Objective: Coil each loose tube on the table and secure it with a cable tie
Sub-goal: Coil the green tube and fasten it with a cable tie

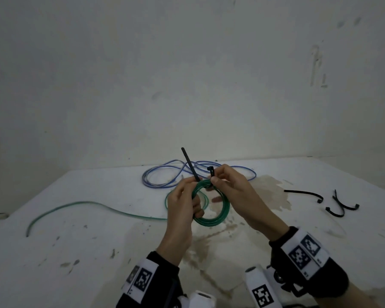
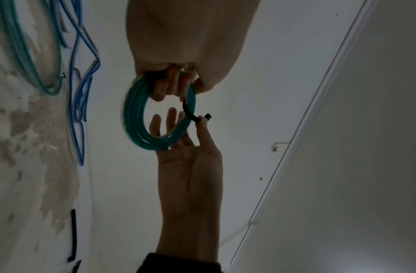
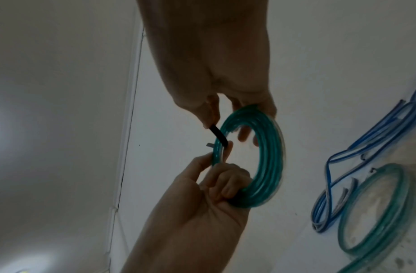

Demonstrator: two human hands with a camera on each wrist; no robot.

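Note:
A coil of green tube (image 1: 226, 207) hangs above the white table (image 1: 76, 252). My left hand (image 1: 182, 207) grips its left side with curled fingers (image 2: 176, 85). A black cable tie (image 1: 188, 161) passes round the top of the coil, its tail sticking up past my left thumb. My right hand (image 1: 227, 183) pinches the tie's head end (image 2: 190, 112) between thumb and forefinger, with its other fingers spread behind the coil (image 2: 134, 118). In the right wrist view the tie (image 3: 217, 136) crosses the coil (image 3: 267, 157). A loose green tail (image 1: 87, 203) trails left over the table.
A loose blue tube (image 1: 165, 186) lies tangled at the back of the table, close to the wall. Spare black cable ties (image 1: 302, 192) (image 1: 340, 210) lie on the right. A brown stain marks the table under my hands.

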